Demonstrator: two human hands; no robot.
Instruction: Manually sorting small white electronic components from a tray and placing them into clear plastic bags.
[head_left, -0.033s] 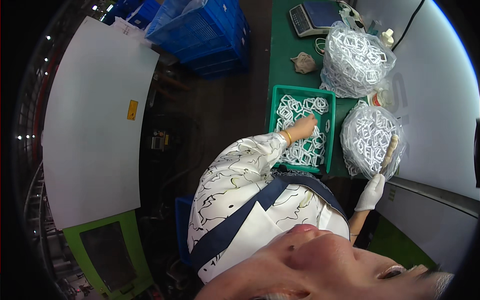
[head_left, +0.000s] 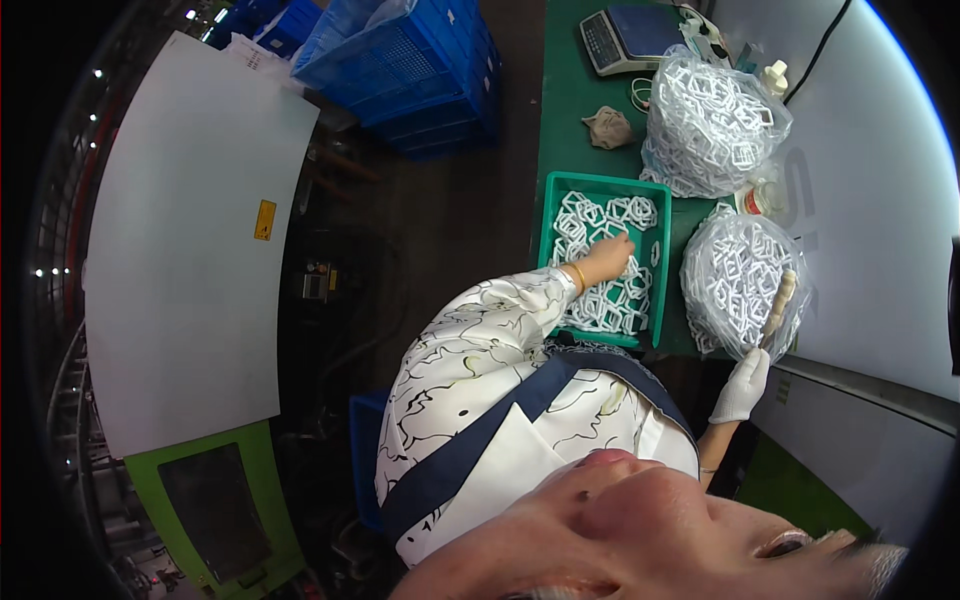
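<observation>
My bare left hand (head_left: 607, 258), with a yellow bangle (head_left: 577, 276) at the wrist, reaches into a green tray (head_left: 664, 270). Its fingers are curled and pinched together among many white angular plastic rings (head_left: 610, 308); whatever sits between the fingertips is hidden. To the right, my right hand (head_left: 742, 388) wears a white glove and is closed around a slim tool (head_left: 782, 302). The tool's far part looks thick, cream and wrapped, and it crosses over a clear plastic bag (head_left: 735, 275) full of the same white rings.
Another full bag of rings (head_left: 710, 125) stands farther back on the green table (head_left: 565, 110). Beyond the tray are a crumpled beige cloth (head_left: 608, 128) and a scale (head_left: 630, 38). A white wall (head_left: 880, 180) borders the right side. Blue crates (head_left: 430, 80) are stacked left.
</observation>
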